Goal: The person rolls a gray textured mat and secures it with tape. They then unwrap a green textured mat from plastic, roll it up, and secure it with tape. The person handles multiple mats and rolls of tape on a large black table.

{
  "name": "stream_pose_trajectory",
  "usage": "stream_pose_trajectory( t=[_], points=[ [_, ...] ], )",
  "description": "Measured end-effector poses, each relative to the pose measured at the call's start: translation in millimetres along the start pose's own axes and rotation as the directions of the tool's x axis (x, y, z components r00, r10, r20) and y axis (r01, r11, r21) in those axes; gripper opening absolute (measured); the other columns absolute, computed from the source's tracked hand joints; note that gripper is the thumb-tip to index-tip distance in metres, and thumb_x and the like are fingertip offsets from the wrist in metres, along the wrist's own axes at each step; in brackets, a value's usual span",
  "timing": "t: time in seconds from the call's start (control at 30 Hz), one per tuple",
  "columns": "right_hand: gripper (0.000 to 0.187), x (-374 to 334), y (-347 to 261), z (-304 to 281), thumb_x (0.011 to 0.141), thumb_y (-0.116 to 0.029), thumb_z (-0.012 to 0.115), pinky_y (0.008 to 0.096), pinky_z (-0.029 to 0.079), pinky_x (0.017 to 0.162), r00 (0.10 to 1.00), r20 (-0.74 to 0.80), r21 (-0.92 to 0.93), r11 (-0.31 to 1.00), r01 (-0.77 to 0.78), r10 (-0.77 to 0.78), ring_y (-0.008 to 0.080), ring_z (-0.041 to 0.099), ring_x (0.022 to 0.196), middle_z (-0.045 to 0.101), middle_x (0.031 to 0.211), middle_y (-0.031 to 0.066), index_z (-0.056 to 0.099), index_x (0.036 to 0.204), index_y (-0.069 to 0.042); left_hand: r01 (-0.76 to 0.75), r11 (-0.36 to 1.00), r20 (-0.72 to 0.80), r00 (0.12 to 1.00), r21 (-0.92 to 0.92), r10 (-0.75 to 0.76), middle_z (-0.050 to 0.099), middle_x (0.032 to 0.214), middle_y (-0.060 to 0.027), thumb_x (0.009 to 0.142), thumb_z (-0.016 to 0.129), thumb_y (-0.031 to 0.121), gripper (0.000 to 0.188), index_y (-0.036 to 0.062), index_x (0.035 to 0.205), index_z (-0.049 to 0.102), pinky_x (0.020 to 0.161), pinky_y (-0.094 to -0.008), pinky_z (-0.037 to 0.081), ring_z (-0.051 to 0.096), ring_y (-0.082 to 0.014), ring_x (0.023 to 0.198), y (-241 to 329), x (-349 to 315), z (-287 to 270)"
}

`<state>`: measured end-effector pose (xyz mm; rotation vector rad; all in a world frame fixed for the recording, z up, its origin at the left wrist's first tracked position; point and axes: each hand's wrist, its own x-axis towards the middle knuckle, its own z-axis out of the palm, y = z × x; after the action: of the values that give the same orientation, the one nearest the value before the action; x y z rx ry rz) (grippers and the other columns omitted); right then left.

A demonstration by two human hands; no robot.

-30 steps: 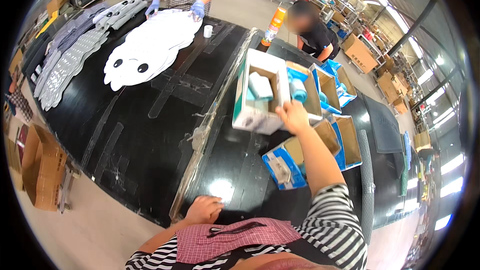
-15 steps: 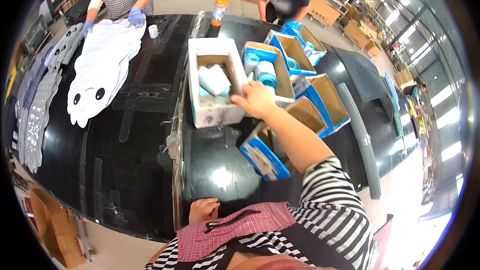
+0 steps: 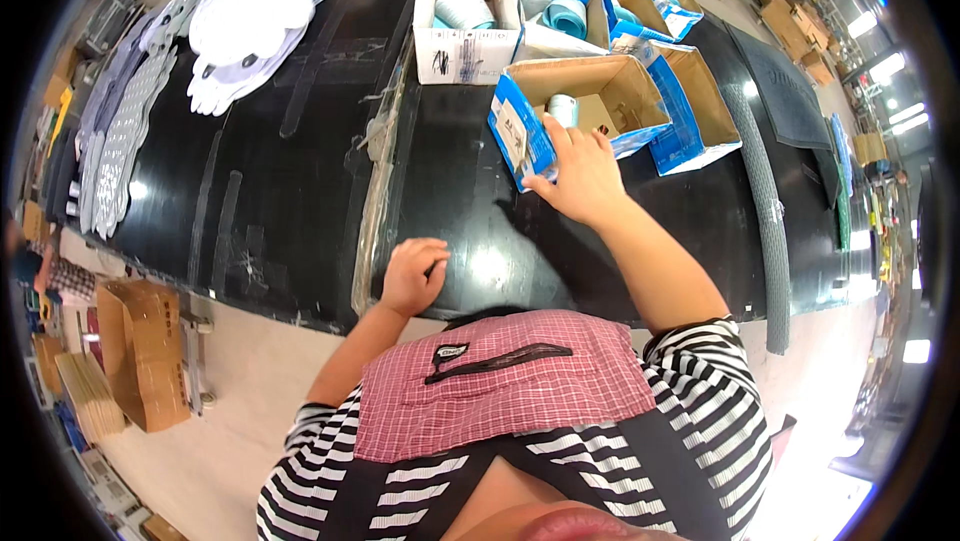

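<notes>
My right hand [image 3: 582,171] grips the near wall of a blue-and-white cardboard box [image 3: 523,131], thumb outside and fingers over the rim. A small pale roll [image 3: 563,111] stands inside the box, by my fingertips. My left hand [image 3: 415,276] rests at the near edge of the black table [image 3: 460,171], fingers loosely bent and holding nothing. Beyond the gripped box stand a white box [image 3: 465,59] with pale rolls [image 3: 465,11] and a blue box [image 3: 565,46] with light-blue rolls [image 3: 565,16].
Another open blue box [image 3: 697,121] adjoins the gripped one on the right. A grey rolled mat [image 3: 768,211] lies farther right. White animal-shaped mats [image 3: 250,16] and grey mats [image 3: 135,131] are stacked at left. A large brown carton [image 3: 145,356] stands on the floor.
My right hand has left the white box's rim and taken hold of the near blue box, which is now turned straighter against the others. My view has tilted down; more of my left arm shows.
</notes>
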<state>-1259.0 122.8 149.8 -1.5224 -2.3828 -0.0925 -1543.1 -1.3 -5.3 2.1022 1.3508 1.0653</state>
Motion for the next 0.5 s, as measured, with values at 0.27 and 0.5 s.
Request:
stream_pose_trajectory(
  t=[0.27,0.5],
  points=[
    [0.028,-42,110,4,0.075,-0.019,0.071,0.0533,0.043,0.099,0.976,0.039,-0.013,0.977,0.213,-0.213,0.0403,0.066,0.1,0.072,0.096,0.0179,0.074,0.101,-0.009,-0.025,1.0,-0.139,0.99,-0.015,0.023,0.07,0.12,-0.0122,0.081,0.073,0.01,0.022,0.0084,0.103,0.072,0.097,-0.0457,0.052,0.066,-0.0344,0.112,41,-33,23],
    [0.071,-119,183,5,0.084,-0.02,0.071,0.0555,0.031,0.117,0.938,-0.246,-0.322,0.933,0.158,-0.244,0.0433,0.045,0.14,0.051,0.149,0.0251,0.048,0.149,-0.002,0.188,0.979,-0.177,0.964,-0.079,-0.199,0.068,0.121,-0.0084,0.088,0.068,0.015,0.022,0.0135,0.11,0.07,0.093,-0.0467,0.051,0.064,-0.0333,0.109,136,-203,140]
  ],
)
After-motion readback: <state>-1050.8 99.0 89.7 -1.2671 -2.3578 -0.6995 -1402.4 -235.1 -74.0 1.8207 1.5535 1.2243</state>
